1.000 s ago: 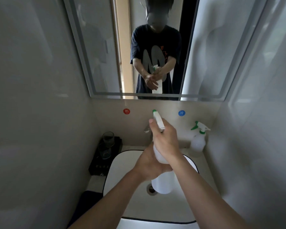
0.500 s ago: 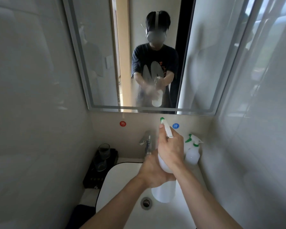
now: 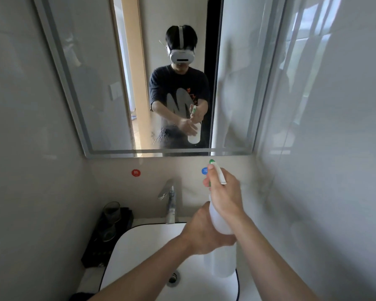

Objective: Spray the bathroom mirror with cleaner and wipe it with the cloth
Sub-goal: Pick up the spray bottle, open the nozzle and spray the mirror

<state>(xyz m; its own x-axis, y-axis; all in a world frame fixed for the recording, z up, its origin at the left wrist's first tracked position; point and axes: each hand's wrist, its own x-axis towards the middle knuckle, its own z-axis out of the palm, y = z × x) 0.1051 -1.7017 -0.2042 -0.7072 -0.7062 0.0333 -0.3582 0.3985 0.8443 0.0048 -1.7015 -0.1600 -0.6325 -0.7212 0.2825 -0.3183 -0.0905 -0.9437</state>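
The bathroom mirror (image 3: 100, 79) hangs on the wall above the basin, with a patch of fine droplets low in its middle. I hold a white spray bottle (image 3: 223, 261) with a green-tipped nozzle upright over the basin, nozzle aimed at the mirror. My right hand (image 3: 225, 196) grips the bottle's neck and trigger. My left hand (image 3: 203, 233) wraps the bottle's body from the left. No cloth is in view.
A white basin (image 3: 135, 253) with a drain sits below, a chrome tap (image 3: 169, 203) behind it. A dark tray (image 3: 96, 248) with glasses stands at the left. Red and blue dots mark the wall. Tiled walls close in left and right.
The view has tilted up and the bottle has risen and shifted right. A misted patch has appeared on the lower mirror. The second spray bottle by the right wall is now hidden.
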